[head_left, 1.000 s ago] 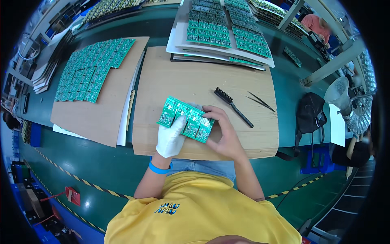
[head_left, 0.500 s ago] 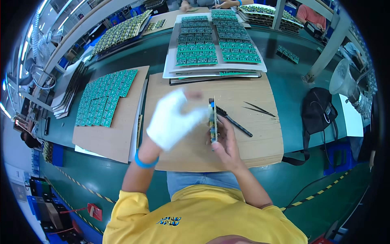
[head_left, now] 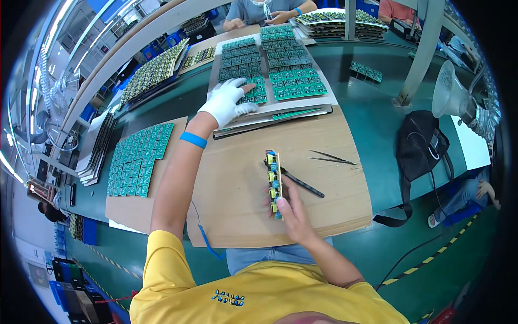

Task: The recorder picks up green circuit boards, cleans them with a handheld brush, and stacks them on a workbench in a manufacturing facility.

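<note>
My left hand (head_left: 227, 102), in a white glove with bare fingertips and a blue wristband (head_left: 193, 140), reaches out over the near left corner of the stacked boards. Its fingers are spread over a green circuit board panel (head_left: 258, 90); whether they touch it I cannot tell. My right hand (head_left: 294, 210) grips another circuit board panel (head_left: 273, 183), which stands on edge above the cardboard. Yellow and blue components line its left face. Beside that hand lies a black brush (head_left: 305, 184), its head partly hidden behind the held panel.
Tweezers (head_left: 333, 157) lie right of the brush on the cardboard (head_left: 237, 173). More green panels (head_left: 141, 159) rest on the left. At the right are a black bag (head_left: 421, 143), a fume duct (head_left: 456, 97) and a metal post (head_left: 421, 54). Another person's hands (head_left: 280, 17) are across the bench.
My left hand has moved forward from beside the held panel to the board stack. My right hand has lowered slightly and turned the panel, showing more of its component face.
</note>
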### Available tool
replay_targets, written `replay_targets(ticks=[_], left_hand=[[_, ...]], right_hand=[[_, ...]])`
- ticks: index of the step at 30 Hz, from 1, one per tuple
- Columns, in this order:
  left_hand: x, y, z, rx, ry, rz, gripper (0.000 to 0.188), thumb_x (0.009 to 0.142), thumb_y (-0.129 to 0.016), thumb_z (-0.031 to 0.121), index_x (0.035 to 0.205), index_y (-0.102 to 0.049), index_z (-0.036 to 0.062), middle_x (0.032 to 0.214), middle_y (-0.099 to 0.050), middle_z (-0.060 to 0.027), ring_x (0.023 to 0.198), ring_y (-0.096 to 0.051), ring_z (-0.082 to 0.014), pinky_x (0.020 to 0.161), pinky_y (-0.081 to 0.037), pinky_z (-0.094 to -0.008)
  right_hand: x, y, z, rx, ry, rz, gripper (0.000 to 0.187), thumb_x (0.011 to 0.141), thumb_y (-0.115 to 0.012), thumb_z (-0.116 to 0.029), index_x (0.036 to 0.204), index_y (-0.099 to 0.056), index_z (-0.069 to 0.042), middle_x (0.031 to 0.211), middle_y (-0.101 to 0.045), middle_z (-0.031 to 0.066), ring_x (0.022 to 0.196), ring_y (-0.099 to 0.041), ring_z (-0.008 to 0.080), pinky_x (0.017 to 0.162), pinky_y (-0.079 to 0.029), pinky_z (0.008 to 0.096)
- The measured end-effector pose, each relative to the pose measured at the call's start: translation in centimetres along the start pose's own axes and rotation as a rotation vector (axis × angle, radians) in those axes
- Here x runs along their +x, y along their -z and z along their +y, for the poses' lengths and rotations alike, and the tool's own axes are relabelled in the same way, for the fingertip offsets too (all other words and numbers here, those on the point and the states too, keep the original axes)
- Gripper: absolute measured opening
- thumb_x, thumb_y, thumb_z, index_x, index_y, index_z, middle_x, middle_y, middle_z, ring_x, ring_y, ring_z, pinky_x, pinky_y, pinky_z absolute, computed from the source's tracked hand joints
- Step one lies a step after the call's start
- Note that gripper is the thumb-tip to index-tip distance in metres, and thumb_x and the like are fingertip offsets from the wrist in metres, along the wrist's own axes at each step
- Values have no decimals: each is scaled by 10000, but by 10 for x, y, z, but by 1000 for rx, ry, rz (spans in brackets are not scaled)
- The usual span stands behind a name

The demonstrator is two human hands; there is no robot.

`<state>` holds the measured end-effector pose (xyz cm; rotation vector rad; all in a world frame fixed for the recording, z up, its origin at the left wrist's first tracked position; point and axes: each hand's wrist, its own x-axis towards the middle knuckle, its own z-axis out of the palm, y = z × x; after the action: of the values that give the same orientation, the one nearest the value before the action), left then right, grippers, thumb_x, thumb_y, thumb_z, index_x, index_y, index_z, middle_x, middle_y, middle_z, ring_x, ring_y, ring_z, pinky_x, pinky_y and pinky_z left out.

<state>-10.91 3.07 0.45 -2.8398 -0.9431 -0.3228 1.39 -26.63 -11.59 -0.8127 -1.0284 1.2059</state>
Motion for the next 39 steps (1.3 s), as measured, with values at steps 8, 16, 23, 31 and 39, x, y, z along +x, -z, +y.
replay_targets(ticks=[8,16,23,31,39], left_hand=[[24,-3,-18,-97,76,-82,642,941,-640,545,1455,-577,166,1489,-520,-195,1362,-486,-414,1130,-404,-490],[28,5,-20,-67,91,-80,635,933,-690,467,1455,-570,126,1460,-531,-236,1312,-523,-426,1113,-423,-463],[-21,-24,-2,-273,159,669,390,918,-739,237,1254,-679,48,1304,-653,-196,1210,-612,-386,1036,-489,-442],[-68,-94,-16,-452,441,965,229,968,-659,94,1189,-689,44,1253,-675,-168,1144,-663,-298,981,-521,-367],[-69,-103,-17,-694,501,958,182,1002,-583,44,1139,-702,43,1246,-685,-152,1156,-661,-285,1007,-497,-336]], right_hand=[[-2,1,-4,-44,-20,-42,622,1068,-495,-311,1562,-276,-3,1266,-566,149,991,-599,180,765,-547,318],[-1,-2,-2,-18,-16,-33,627,1061,-512,-289,1565,-277,0,1255,-570,144,1008,-604,183,780,-553,329],[0,0,-2,-71,-9,-13,615,1056,-526,-277,1563,-311,-3,1336,-513,160,1053,-606,206,826,-554,349],[50,-14,-49,-1020,421,-87,676,971,-652,-197,1550,-361,-5,1435,-423,230,1317,-471,371,1082,-426,474],[203,21,-49,-1668,598,-231,556,951,-677,-170,1474,-505,-93,1445,-464,196,1356,-424,407,1128,-348,518]])
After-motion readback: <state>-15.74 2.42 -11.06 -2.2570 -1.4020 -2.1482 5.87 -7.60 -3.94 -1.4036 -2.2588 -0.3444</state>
